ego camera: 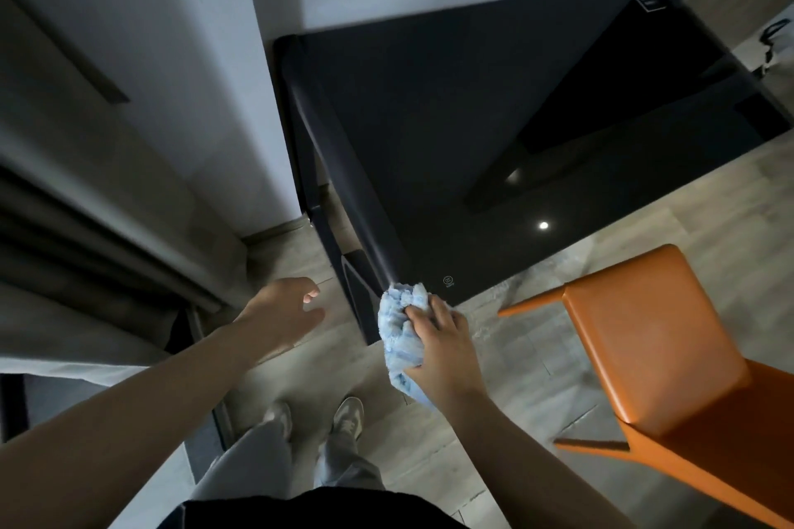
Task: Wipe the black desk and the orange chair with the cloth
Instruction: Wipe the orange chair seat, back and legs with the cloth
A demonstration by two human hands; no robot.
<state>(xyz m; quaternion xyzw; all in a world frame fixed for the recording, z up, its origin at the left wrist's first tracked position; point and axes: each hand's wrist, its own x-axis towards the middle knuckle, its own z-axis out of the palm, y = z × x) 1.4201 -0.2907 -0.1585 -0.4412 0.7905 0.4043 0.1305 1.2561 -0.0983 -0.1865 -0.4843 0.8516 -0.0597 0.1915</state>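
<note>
R hand [442,339] grips bunched blue cloth [397,339] at near corner of black desk [429,120], L hand [285,309] loose & empty, orange chair [657,348] just right; I'd flatten cloth, press evenly, wipe in overlapping strokes.

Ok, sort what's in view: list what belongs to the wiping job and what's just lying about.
Belongs to the job: blue cloth, gripped by the right hand at the desk's near corner; black desk; orange chair.

Just about: dark curtain on the left; small black plate at the desk's far corner; wooden floor.
</note>
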